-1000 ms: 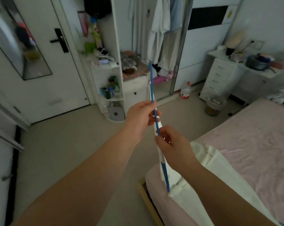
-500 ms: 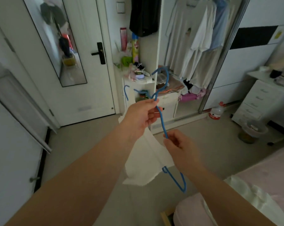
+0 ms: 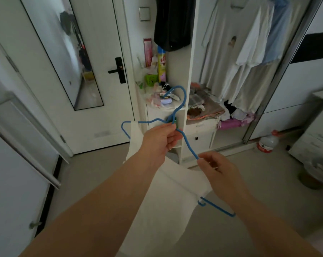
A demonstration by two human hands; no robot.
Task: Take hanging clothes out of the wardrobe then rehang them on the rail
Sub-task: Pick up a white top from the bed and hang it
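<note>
A blue wire hanger (image 3: 188,143) is held in front of me with its hook pointing up toward the wardrobe. My left hand (image 3: 159,140) pinches the hanger at its neck. My right hand (image 3: 219,170) pinches the hanger's right arm lower down. A white garment (image 3: 164,197) hangs from the hanger, draped below both hands. The open wardrobe (image 3: 236,58) ahead holds several pale shirts hanging from its rail, which is out of view at the top.
A white door (image 3: 93,71) with a black handle and a mirror stands at the left. Cluttered corner shelves (image 3: 157,101) stand beside the wardrobe. Folded clothes (image 3: 205,108) lie on its shelf. A bottle (image 3: 268,143), a bin (image 3: 316,173) and drawers (image 3: 318,134) are at the right.
My view has swung up and left from the bed toward the wardrobe. The hanger with the white garment has lifted off the bed and now hangs between my hands.
</note>
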